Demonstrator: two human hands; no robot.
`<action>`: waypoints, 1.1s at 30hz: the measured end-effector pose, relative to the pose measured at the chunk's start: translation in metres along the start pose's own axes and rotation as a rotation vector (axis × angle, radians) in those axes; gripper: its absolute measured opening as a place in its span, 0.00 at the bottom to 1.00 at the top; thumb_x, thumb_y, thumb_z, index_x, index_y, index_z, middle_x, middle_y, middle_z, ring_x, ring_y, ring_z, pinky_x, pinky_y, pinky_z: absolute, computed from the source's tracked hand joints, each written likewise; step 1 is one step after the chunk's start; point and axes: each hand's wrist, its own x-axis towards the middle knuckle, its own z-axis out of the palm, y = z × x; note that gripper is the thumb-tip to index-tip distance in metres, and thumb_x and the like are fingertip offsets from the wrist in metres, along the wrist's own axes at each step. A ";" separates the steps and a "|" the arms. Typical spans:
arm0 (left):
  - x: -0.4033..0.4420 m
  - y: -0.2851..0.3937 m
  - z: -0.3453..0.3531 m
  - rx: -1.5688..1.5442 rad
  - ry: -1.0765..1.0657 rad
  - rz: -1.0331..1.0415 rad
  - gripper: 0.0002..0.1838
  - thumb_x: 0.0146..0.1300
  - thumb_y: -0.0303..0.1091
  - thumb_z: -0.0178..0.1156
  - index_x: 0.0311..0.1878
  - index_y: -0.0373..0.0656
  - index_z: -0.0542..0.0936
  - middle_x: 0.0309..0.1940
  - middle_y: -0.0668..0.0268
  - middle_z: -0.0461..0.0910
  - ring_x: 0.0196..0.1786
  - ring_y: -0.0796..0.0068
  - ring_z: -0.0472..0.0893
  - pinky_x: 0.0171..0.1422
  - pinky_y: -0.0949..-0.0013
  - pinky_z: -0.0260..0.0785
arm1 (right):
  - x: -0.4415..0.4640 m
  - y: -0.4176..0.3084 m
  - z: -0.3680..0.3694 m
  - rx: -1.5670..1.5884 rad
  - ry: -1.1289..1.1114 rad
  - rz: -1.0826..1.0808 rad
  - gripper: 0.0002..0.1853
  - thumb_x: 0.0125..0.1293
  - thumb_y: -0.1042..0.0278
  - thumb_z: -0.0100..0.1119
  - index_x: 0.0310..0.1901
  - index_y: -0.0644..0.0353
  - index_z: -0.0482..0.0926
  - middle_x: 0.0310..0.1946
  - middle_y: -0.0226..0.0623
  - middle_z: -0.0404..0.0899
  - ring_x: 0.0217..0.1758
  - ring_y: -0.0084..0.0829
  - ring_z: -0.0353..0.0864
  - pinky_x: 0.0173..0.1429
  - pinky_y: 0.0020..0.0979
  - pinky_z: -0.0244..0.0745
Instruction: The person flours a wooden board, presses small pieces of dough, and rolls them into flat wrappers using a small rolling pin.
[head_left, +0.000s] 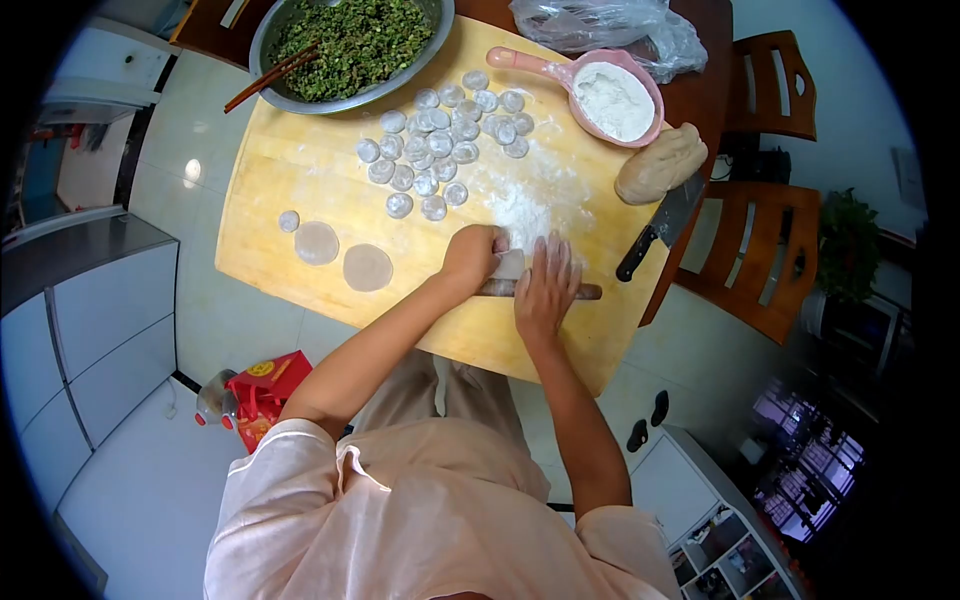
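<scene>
My left hand has its fingers closed at the edge of a small dough wrapper lying on the wooden board. Across the near side of that wrapper lies a brown rolling pin. My right hand rests flat over the pin, fingers stretched forward. Loose flour is spread just beyond both hands. To the left are two rolled wrappers, one larger and one beside it, plus a small dough disc. Several floured dough discs cluster farther back.
A metal bowl of green filling with chopsticks stands at the back left. At the back right are a pink scoop of flour, a plastic bag, a dough lump and a knife. Wooden chairs flank the table.
</scene>
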 end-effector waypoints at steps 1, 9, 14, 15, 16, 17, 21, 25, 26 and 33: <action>-0.001 0.001 -0.001 -0.018 -0.025 -0.026 0.03 0.48 0.26 0.61 0.28 0.42 0.82 0.29 0.50 0.82 0.37 0.46 0.81 0.42 0.51 0.72 | 0.016 -0.002 -0.001 0.008 0.011 0.008 0.32 0.66 0.66 0.56 0.72 0.60 0.64 0.76 0.47 0.59 0.78 0.51 0.57 0.76 0.60 0.50; 0.017 0.000 0.004 0.260 0.021 0.081 0.04 0.48 0.30 0.63 0.26 0.41 0.83 0.25 0.51 0.81 0.31 0.53 0.81 0.35 0.56 0.71 | 0.030 -0.003 0.000 0.039 0.001 0.020 0.32 0.68 0.64 0.56 0.73 0.60 0.62 0.77 0.44 0.56 0.79 0.49 0.55 0.76 0.61 0.50; -0.005 -0.007 -0.001 -0.175 -0.050 -0.110 0.03 0.51 0.31 0.63 0.26 0.44 0.83 0.29 0.52 0.83 0.35 0.50 0.82 0.39 0.53 0.72 | 0.009 -0.002 0.002 -0.027 0.010 -0.013 0.31 0.68 0.64 0.55 0.72 0.61 0.64 0.77 0.46 0.58 0.79 0.49 0.55 0.76 0.61 0.50; -0.001 -0.001 0.000 -0.057 -0.022 -0.074 0.03 0.52 0.31 0.62 0.26 0.44 0.83 0.29 0.52 0.83 0.35 0.50 0.83 0.39 0.53 0.72 | 0.026 -0.003 0.003 -0.006 0.015 0.000 0.31 0.69 0.64 0.55 0.72 0.61 0.64 0.77 0.46 0.58 0.79 0.49 0.55 0.76 0.61 0.50; 0.003 0.005 0.004 0.060 0.004 -0.040 0.04 0.52 0.31 0.62 0.26 0.44 0.83 0.29 0.52 0.83 0.35 0.50 0.83 0.39 0.53 0.73 | 0.048 -0.006 0.002 0.014 0.016 0.015 0.31 0.69 0.64 0.55 0.72 0.61 0.64 0.76 0.46 0.58 0.79 0.50 0.55 0.76 0.60 0.50; 0.007 0.010 0.006 0.178 0.028 -0.005 0.04 0.53 0.31 0.61 0.26 0.44 0.83 0.29 0.52 0.83 0.35 0.51 0.83 0.39 0.52 0.73 | 0.067 -0.007 0.002 0.035 0.019 0.031 0.31 0.69 0.64 0.55 0.72 0.62 0.64 0.76 0.47 0.58 0.79 0.50 0.55 0.76 0.60 0.50; 0.023 0.001 0.010 0.294 0.007 0.023 0.03 0.50 0.30 0.62 0.25 0.44 0.83 0.28 0.51 0.83 0.34 0.50 0.83 0.38 0.51 0.73 | 0.060 -0.006 0.003 0.069 0.043 0.037 0.30 0.71 0.62 0.54 0.73 0.60 0.63 0.77 0.46 0.56 0.80 0.49 0.53 0.76 0.60 0.51; 0.004 -0.009 -0.008 -0.162 0.030 -0.143 0.03 0.48 0.27 0.64 0.28 0.44 0.84 0.28 0.54 0.83 0.35 0.51 0.83 0.39 0.53 0.74 | -0.015 0.001 0.004 0.019 0.025 -0.034 0.32 0.68 0.63 0.56 0.72 0.60 0.65 0.77 0.45 0.57 0.79 0.50 0.55 0.75 0.63 0.50; 0.004 -0.008 -0.009 -0.104 0.023 -0.114 0.03 0.48 0.28 0.64 0.28 0.43 0.84 0.27 0.54 0.83 0.34 0.52 0.83 0.39 0.54 0.74 | -0.010 0.002 0.006 0.008 0.025 -0.027 0.32 0.68 0.63 0.56 0.72 0.61 0.64 0.77 0.45 0.57 0.79 0.50 0.55 0.75 0.63 0.50; 0.025 0.014 0.003 0.301 -0.051 -0.080 0.04 0.47 0.31 0.66 0.27 0.43 0.83 0.27 0.54 0.83 0.33 0.53 0.83 0.39 0.55 0.73 | 0.077 -0.005 0.013 0.083 0.103 0.024 0.32 0.68 0.64 0.55 0.72 0.62 0.63 0.77 0.47 0.57 0.79 0.51 0.55 0.75 0.62 0.50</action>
